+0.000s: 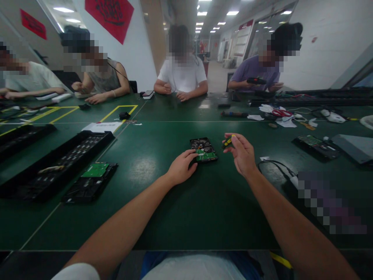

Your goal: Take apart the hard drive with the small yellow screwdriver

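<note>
A hard drive [204, 143] with a green circuit board on its near part lies on the green table in front of me. My left hand [183, 165] grips its left near edge, fingertips on the board and thumb at the near side. Just right of the drive, my right hand [240, 151] is raised with a small black and yellow screwdriver [227, 142] pinched between thumb and fingers. The screwdriver's tip is too small to make out, and it appears apart from the drive.
Left of me lie another drive with a green board [94, 171] and a long black tray [55, 167]. At the right are a further drive [316, 146], a grey box [354, 147], cables [275, 165] and red scissors [282, 113]. Several people sit across the table [163, 217].
</note>
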`<control>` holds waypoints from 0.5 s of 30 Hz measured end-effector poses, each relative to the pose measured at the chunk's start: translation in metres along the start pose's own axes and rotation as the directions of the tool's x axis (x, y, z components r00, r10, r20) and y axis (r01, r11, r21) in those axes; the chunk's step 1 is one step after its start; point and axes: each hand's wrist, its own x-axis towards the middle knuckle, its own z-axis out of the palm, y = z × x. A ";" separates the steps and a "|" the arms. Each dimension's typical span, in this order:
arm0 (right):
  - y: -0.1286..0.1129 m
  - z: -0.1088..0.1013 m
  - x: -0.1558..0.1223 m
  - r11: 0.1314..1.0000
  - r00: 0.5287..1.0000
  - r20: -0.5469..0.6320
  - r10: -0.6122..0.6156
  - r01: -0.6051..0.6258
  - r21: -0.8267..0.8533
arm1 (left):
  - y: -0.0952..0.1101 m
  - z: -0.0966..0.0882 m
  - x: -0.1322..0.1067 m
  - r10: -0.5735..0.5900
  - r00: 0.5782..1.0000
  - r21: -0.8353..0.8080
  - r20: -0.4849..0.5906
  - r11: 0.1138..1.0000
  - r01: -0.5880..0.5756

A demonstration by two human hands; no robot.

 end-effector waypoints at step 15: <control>0.000 0.000 -0.001 0.997 1.000 0.002 -0.010 0.010 -0.083 | -0.002 0.002 0.000 0.002 1.000 0.005 0.002 1.000 -0.002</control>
